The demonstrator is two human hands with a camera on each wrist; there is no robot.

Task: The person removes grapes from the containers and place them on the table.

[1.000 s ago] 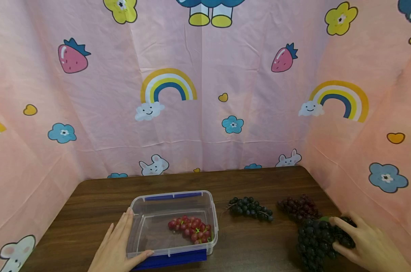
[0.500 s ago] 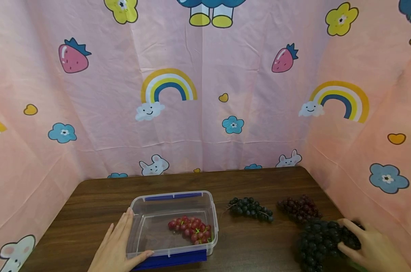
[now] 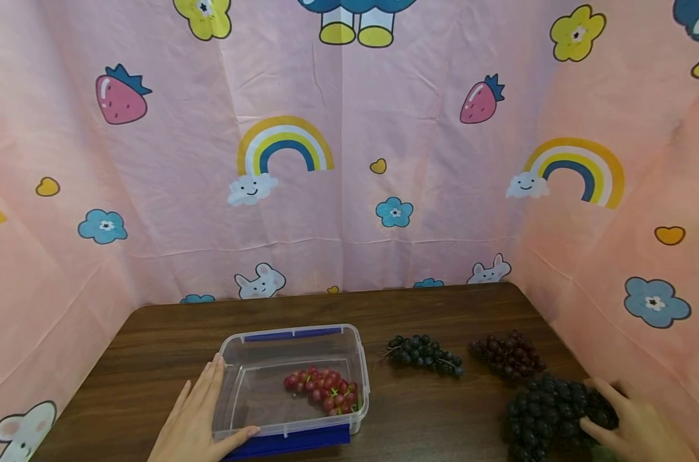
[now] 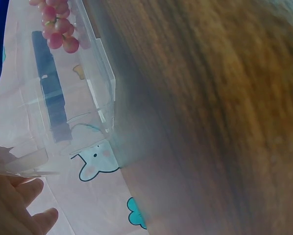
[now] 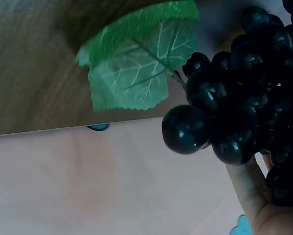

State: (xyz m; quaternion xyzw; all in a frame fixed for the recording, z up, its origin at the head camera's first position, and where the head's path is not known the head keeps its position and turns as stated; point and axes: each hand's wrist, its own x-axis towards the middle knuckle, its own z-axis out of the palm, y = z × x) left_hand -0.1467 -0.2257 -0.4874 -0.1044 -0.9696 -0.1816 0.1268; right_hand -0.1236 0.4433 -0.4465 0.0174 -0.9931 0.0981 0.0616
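Note:
My left hand (image 3: 190,417) rests its straight fingers along the left wall of a clear plastic storage box (image 3: 257,398) with blue latches, its thumb over the near side. Inside the box lies a bunch of red grapes (image 3: 325,390), also seen in the left wrist view. At the right, my right hand (image 3: 638,423) grips a big bunch of black grapes (image 3: 542,410) by its right end. In the right wrist view a green leaf (image 5: 141,63) hangs from the stem of that bunch; whether the bunch touches the table is unclear.
A smaller dark bunch of grapes (image 3: 423,353) lies right of the box. Farther right, a dark red bunch (image 3: 508,355) lies just behind the big one. The brown wooden table (image 3: 170,333) ends at a pink printed cloth (image 3: 349,256) behind and at the sides.
My right hand and the big black bunch have shifted a little right, and the bunch has turned, its leaf going from the top toward the near side. My left hand stays put.

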